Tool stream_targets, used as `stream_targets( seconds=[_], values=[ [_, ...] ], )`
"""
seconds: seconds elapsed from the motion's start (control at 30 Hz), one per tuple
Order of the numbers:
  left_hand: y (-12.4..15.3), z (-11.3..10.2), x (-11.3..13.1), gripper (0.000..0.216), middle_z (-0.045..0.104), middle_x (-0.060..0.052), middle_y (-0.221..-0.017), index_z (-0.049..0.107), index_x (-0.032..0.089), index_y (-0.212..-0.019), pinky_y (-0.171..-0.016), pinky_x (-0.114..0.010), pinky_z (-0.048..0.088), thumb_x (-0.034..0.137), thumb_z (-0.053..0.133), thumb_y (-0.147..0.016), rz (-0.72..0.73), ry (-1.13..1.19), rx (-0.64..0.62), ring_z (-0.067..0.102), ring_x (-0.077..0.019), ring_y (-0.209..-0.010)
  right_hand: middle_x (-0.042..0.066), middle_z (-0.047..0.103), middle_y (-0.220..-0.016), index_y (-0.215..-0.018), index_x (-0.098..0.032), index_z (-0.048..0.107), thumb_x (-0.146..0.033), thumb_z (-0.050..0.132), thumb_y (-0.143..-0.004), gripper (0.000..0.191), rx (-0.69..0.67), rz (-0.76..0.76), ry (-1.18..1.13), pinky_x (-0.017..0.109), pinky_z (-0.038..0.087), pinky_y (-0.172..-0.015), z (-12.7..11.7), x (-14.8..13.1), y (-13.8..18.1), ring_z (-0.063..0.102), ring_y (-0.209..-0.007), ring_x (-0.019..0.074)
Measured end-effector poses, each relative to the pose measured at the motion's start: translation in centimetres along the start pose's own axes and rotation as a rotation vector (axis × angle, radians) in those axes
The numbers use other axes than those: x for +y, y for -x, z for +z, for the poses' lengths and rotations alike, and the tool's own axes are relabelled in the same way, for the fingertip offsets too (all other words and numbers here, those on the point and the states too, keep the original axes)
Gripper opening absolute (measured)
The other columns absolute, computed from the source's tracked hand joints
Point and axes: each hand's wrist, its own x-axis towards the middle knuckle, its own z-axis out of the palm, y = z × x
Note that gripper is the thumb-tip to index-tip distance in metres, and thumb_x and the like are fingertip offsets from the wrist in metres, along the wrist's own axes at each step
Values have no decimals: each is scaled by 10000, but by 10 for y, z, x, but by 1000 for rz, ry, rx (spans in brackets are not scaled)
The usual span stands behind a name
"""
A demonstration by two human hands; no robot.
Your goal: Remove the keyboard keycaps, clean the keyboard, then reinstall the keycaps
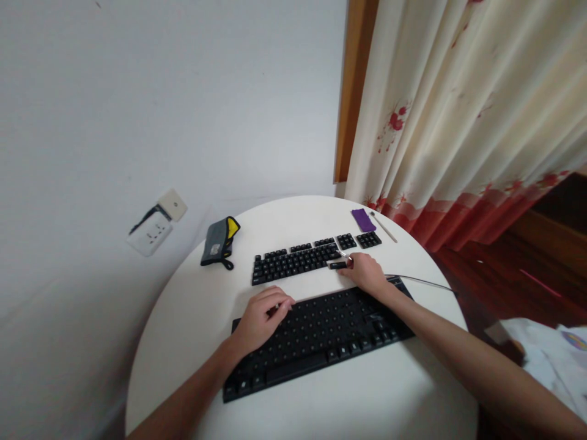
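Note:
A black keyboard (316, 324) lies on the white round table, most of its keycaps off and bare switch posts showing; the bottom row still has keys. Over its upper left edge, my left hand (263, 318) is curled with thumb and fingertips together; anything between them is too small to make out. Behind the keyboard, loose black keycaps (293, 263) stand in rows laid out like a keyboard. My right hand (364, 272) reaches to the right end of these rows, its fingers closed on a small silver metal tool (343, 254). A wide black keycap (337, 265) lies beside its fingertips.
A grey pouch with yellow lining (215, 241) stands at the table's left. At the back right lie a purple cloth (364, 220) and a thin brush (384, 228). A cable (422, 280) runs off the right edge. A wall socket (150, 233) and a curtain (440, 122) are beyond.

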Motion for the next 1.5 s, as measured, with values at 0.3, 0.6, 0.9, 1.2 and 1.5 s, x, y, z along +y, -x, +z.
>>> stream_targets(
  seconds=[0.3, 0.6, 0.9, 1.2, 1.5],
  values=[
    [2, 1, -3, 206, 669, -45, -767, 685, 171, -815, -689, -274, 485, 210, 531, -947, -25, 29, -5, 615, -158, -735, 73, 705, -887, -846, -197, 640, -429, 703, -760, 255, 1, 48, -15, 265, 354, -592, 7, -3, -13, 646, -792, 220],
    [4, 0, -2, 214, 673, -49, -793, 690, 163, -831, -709, -269, 483, 200, 517, -951, -51, 39, -24, 618, -153, -759, 77, 702, -912, -872, -193, 646, -415, 701, -758, 256, 11, 70, -17, 275, 364, -612, 11, -6, -17, 647, -817, 229],
    [3, 0, -2, 221, 677, -50, -798, 697, 161, -838, -715, -268, 485, 204, 513, -953, -61, 45, -32, 623, -153, -763, 77, 699, -906, -867, -188, 655, -415, 697, -765, 252, 4, 77, -31, 267, 371, -624, 10, -7, -16, 648, -836, 219],
    [4, 0, -1, 218, 673, -46, -789, 697, 163, -834, -710, -268, 482, 202, 516, -951, -57, 43, -32, 620, -151, -755, 86, 697, -892, -859, -181, 649, -458, 697, -748, 303, 20, 80, -38, 273, 373, -619, 11, -11, -14, 646, -818, 226],
    [3, 0, -2, 223, 673, -44, -787, 694, 165, -829, -710, -267, 479, 198, 511, -952, -62, 38, -39, 620, -150, -755, 91, 695, -883, -837, -176, 639, -445, 714, -742, 295, 33, 65, -62, 272, 370, -614, 13, -10, -16, 644, -799, 227]
  ],
)
